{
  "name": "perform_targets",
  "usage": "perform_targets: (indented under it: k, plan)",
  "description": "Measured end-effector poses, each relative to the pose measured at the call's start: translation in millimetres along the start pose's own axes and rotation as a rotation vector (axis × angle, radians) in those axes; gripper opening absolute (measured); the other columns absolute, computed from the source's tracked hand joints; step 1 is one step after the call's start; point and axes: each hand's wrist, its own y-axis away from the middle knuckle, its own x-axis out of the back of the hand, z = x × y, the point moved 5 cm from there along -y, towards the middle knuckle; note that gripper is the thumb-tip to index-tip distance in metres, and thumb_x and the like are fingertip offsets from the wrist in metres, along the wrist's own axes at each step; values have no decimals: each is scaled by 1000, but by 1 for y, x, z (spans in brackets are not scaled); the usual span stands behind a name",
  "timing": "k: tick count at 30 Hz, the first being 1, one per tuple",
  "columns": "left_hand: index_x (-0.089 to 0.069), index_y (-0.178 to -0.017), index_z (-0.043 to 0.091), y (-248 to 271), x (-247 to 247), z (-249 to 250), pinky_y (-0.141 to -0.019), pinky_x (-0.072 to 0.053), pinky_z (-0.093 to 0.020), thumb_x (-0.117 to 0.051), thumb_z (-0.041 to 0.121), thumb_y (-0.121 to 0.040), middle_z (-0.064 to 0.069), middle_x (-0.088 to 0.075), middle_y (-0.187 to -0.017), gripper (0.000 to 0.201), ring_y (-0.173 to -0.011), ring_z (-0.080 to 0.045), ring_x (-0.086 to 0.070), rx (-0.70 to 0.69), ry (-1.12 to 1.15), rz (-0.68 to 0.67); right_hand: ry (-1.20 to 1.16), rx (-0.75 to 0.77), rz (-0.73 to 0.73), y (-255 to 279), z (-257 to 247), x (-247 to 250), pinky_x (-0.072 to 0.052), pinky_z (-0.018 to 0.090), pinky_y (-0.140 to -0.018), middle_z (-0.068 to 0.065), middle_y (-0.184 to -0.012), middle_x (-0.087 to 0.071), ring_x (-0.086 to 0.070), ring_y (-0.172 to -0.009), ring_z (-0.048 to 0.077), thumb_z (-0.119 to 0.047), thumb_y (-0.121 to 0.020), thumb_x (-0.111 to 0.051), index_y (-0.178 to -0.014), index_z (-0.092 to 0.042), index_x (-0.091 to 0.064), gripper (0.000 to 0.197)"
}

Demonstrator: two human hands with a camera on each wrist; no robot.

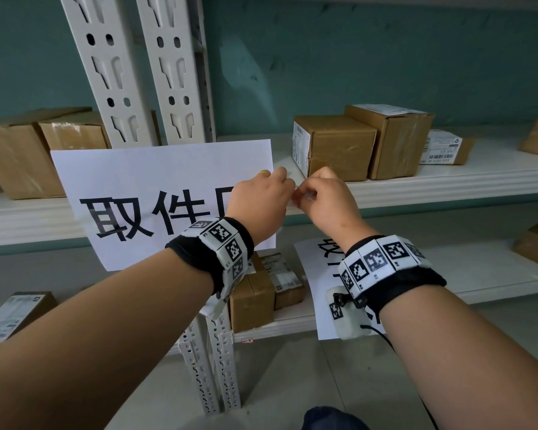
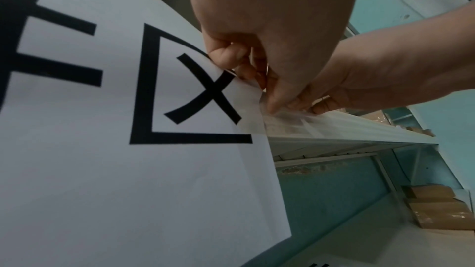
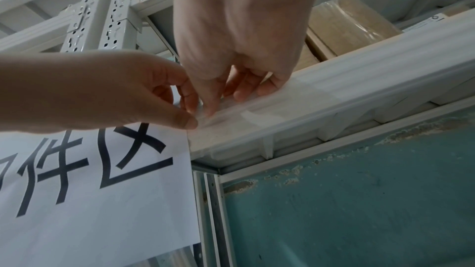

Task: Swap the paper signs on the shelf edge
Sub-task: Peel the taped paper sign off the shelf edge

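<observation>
A white paper sign (image 1: 156, 197) with large black characters hangs over the upper shelf edge (image 1: 448, 187). My left hand (image 1: 288, 181) pinches the sign's right edge between thumb and fingers (image 2: 226, 58). Right beside it, my right hand (image 1: 303, 193) pinches the end of a strip of clear tape (image 3: 257, 109) that runs from the sign's edge along the shelf lip. The fingertips (image 3: 240, 96) of the right hand rest on that strip. A second white sign (image 1: 320, 274) hangs from the lower shelf, partly hidden behind my right wrist.
Cardboard parcels (image 1: 336, 147) stand on the upper shelf just behind my hands, and more boxes (image 1: 28, 150) sit to the left. Two white perforated uprights (image 1: 137, 72) rise behind the sign. Small boxes (image 1: 261, 293) stand on the lower shelf. The wall behind is teal.
</observation>
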Motion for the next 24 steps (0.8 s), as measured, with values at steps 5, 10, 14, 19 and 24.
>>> perform_targets:
  k: [5,10,14,19,24]
  plan:
    - [-63,-97,14,0,-1,5,-47,-33,-29,-59,12,-86,-4,-56,-98,11,-77,-24,-58,-5,-14,5,3,4,-5,-1,2,-1,-49,35,-80,-6,-96,-49,-57,-92,22,-21,-83,-68,-86,-15,-73,8]
    - [-63,-104,16,-4,5,6,-54,-34,-31,-49,11,-93,-2,-54,-103,18,-88,-23,-57,24,-32,4,33,25,-2,0,3,-3,-49,36,-83,2,-107,-56,-57,-95,23,-24,-85,-67,-89,-11,-70,15]
    - [-63,-104,16,-5,7,7,-56,-36,-31,-52,10,-91,-2,-54,-105,18,-93,-23,-55,26,-28,-21,58,62,-23,2,4,-1,-48,38,-87,2,-112,-56,-57,-100,24,-19,-85,-64,-96,-15,-71,13]
    - [-62,-104,16,-5,4,8,-56,-35,-29,-52,11,-92,-1,-54,-106,16,-96,-22,-53,40,-13,-18,60,101,-13,4,4,-1,-48,41,-91,3,-112,-56,-56,-103,25,-12,-83,-64,-98,-14,-70,16]
    - [-62,-103,15,-4,8,9,-56,-35,-29,-51,9,-92,-1,-54,-105,17,-96,-22,-53,26,6,-1,52,105,-2,5,5,-2,-48,40,-90,3,-111,-56,-58,-101,25,-12,-83,-64,-99,-13,-69,17]
